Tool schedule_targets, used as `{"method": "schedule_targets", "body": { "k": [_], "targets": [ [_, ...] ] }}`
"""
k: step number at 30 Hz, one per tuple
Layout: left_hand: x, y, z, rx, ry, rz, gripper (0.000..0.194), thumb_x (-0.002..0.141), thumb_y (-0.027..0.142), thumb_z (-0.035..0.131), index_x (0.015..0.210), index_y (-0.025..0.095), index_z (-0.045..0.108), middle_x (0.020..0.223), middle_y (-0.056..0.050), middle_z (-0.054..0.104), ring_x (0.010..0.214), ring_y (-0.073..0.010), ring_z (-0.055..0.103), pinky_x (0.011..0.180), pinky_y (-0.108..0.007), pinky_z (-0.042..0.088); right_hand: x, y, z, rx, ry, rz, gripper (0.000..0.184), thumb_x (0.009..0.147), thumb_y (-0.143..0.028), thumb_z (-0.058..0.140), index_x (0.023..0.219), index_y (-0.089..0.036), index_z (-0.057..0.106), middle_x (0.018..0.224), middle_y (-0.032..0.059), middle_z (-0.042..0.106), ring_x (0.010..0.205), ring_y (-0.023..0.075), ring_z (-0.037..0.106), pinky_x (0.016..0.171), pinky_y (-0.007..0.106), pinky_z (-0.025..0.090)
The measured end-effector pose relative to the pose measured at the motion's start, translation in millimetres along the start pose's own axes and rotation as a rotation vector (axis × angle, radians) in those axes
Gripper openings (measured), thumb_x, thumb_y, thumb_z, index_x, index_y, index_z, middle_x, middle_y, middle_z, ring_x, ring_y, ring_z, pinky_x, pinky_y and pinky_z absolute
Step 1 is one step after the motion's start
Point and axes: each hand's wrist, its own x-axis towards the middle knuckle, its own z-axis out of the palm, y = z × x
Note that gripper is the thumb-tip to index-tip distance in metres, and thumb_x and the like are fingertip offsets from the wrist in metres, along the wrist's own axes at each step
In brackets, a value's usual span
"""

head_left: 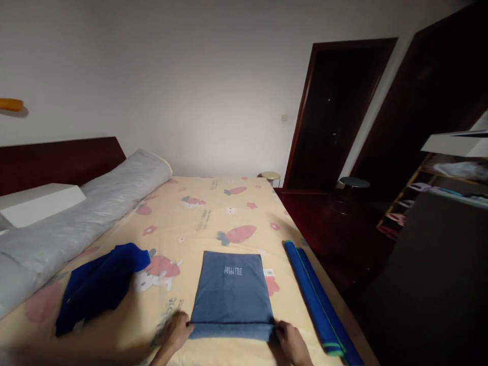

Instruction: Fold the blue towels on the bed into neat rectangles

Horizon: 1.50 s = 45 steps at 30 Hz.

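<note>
A grey-blue towel (pixel 232 287) with white lettering lies flat on the bed in a near-square shape, and its near edge is turned up in a narrow fold. My left hand (pixel 177 329) pinches the fold at its left end. At the right end, my right hand (pixel 290 339) has its fingers closed on the same fold. Left of the towel sits a crumpled dark blue cloth (pixel 101 284). To the right are two blue rolled cloths (pixel 314 300) with green edging, side by side along the bed's edge.
The bed (pixel 217 218) has a yellow sheet printed with carrots and rabbits. A long grey bolster (pixel 114 203) and a white box (pixel 43 203) are by the headboard (pixel 61 157). Stools (pixel 354 182) stand near the door (pixel 341 112). A shelf rack (pixel 407 195) is at the right.
</note>
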Motion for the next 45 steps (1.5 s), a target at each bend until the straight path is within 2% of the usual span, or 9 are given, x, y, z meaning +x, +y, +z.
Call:
{"method": "schedule_targets", "body": {
  "k": [7, 12, 17, 23, 27, 32, 36, 39, 45],
  "targets": [
    [-25, 23, 19.2, 0.124, 0.182, -0.019, 0.038, 0.084, 0.015, 0.042, 0.115, 0.015, 0.064, 0.118, -0.013, 0.069, 0.116, -0.027, 0.057, 0.104, -0.045, 0.029, -16, -7, 18, -0.15, 0.096, -0.015, 0.03, 0.089, -0.021, 0.032, 0.091, -0.021, 0.062, 0.082, 0.0087, 0.073, 0.074, 0.0195, 0.068, 0.066, 0.028, 0.044],
    [-33, 21, 31.5, 0.259, 0.368, -0.063, 0.047, 0.084, 0.011, 0.04, 0.127, 0.017, 0.057, 0.13, -0.013, 0.061, 0.122, -0.0254, 0.051, 0.101, -0.043, 0.031, -28, -9, 33, -0.265, 0.362, -0.18, 0.025, 0.086, -0.016, 0.037, 0.1, -0.02, 0.057, 0.08, 0.006, 0.068, 0.072, 0.0182, 0.064, 0.07, 0.029, 0.043],
    [-29, 12, 34.7, 0.151, 0.26, 0.139, 0.044, 0.085, 0.011, 0.042, 0.119, 0.029, 0.063, 0.129, -0.005, 0.062, 0.125, -0.0199, 0.048, 0.098, -0.035, 0.033, -23, 1, 33, -0.214, 0.467, -0.165, 0.02, 0.091, -0.029, 0.039, 0.099, -0.021, 0.055, 0.087, 0.0072, 0.066, 0.072, 0.019, 0.063, 0.065, 0.03, 0.043],
    [-43, 19, 28.5, 0.096, 0.288, 0.121, 0.037, 0.089, 0.02, 0.037, 0.111, 0.026, 0.067, 0.128, -0.007, 0.062, 0.126, -0.0237, 0.047, 0.101, -0.042, 0.032, -32, -2, 31, -0.257, 0.478, -0.094, 0.026, 0.093, -0.027, 0.035, 0.086, -0.021, 0.059, 0.077, 0.0081, 0.064, 0.069, 0.0215, 0.06, 0.063, 0.033, 0.042],
    [-48, 35, 25.7, 0.151, 0.287, 0.049, 0.043, 0.092, 0.038, 0.039, 0.122, 0.017, 0.063, 0.134, -0.015, 0.059, 0.128, -0.0314, 0.046, 0.102, -0.047, 0.033, -51, -47, 74, -0.221, 0.431, -0.451, 0.03, 0.09, -0.027, 0.042, 0.113, -0.024, 0.062, 0.111, 0.0104, 0.068, 0.096, 0.0255, 0.064, 0.083, 0.038, 0.048],
    [-47, 48, 38.6, 0.133, 0.347, -0.043, 0.043, 0.088, 0.026, 0.043, 0.125, 0.012, 0.061, 0.134, -0.019, 0.058, 0.127, -0.0333, 0.049, 0.103, -0.05, 0.035, -55, -102, 140, -0.22, 0.397, -0.553, 0.063, 0.095, -0.039, 0.04, 0.154, -0.03, 0.018, 0.15, 0.0088, 0.045, 0.133, 0.0303, 0.048, 0.099, 0.047, 0.046],
    [-54, 56, 70.7, 0.068, 0.493, 0.353, 0.048, 0.089, 0.018, 0.039, 0.134, 0.022, 0.056, 0.138, -0.008, 0.06, 0.125, -0.0234, 0.053, 0.104, -0.04, 0.039, -44, -99, 163, -0.222, 0.432, -0.565, 0.072, 0.095, -0.045, 0.042, 0.155, -0.03, 0.006, 0.146, 0.0107, 0.048, 0.129, 0.0318, 0.052, 0.096, 0.049, 0.049],
    [-57, 54, 91.3, 0.086, 0.523, 0.618, 0.059, 0.092, 0.022, 0.039, 0.15, 0.027, 0.03, 0.15, -0.002, 0.047, 0.135, -0.0184, 0.046, 0.108, -0.035, 0.038, -39, -83, 158, -0.245, 0.379, -0.61, 0.065, 0.096, -0.044, 0.04, 0.154, -0.032, 0.012, 0.146, 0.0087, 0.047, 0.128, 0.0296, 0.053, 0.097, 0.047, 0.05],
    [-50, 14, 91.6, 0.075, 0.38, 0.378, 0.053, 0.099, 0.035, 0.029, 0.149, 0.038, 0.012, 0.156, 0.005, 0.034, 0.141, -0.0187, 0.038, 0.115, -0.044, 0.029, -47, -21, 96, -0.337, 0.28, -0.279, 0.058, 0.095, -0.055, 0.037, 0.148, -0.032, 0.032, 0.152, 0.0059, 0.037, 0.137, 0.0303, 0.041, 0.107, 0.056, 0.039]
  ]
}}
